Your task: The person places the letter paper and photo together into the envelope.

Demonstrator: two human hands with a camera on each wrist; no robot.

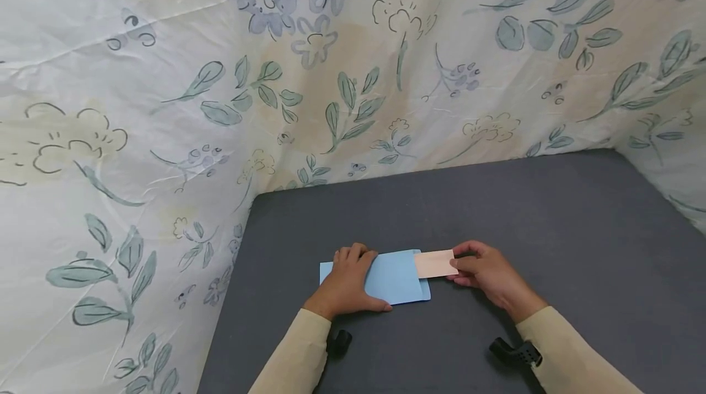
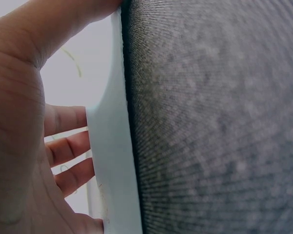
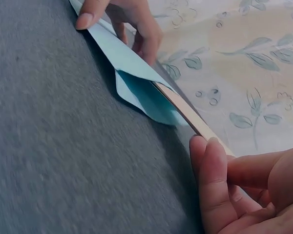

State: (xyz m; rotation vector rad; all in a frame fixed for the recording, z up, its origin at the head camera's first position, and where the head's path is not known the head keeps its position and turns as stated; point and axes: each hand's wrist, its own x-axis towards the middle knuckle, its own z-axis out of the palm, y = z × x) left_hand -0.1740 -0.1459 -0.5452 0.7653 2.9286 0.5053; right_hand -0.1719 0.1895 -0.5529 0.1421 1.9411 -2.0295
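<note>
A light blue envelope (image 1: 394,277) lies flat on the dark grey surface, its open end to the right. My left hand (image 1: 347,280) arches over its left part and holds it, thumb at the near edge and fingers at the far edge. Out of the envelope's mouth sticks a pale peach card (image 1: 432,264), its left part hidden inside. My right hand (image 1: 485,271) pinches the card's right end between thumb and fingers. The right wrist view shows the envelope's mouth (image 3: 146,95) gaping, with the card (image 3: 185,111) along its far side.
The dark grey tabletop (image 1: 551,216) extends around both hands. A pale cloth (image 1: 358,45) printed with flowers and leaves hangs behind and on the left, with more at the right edge. Black straps (image 1: 515,354) sit at the wrists.
</note>
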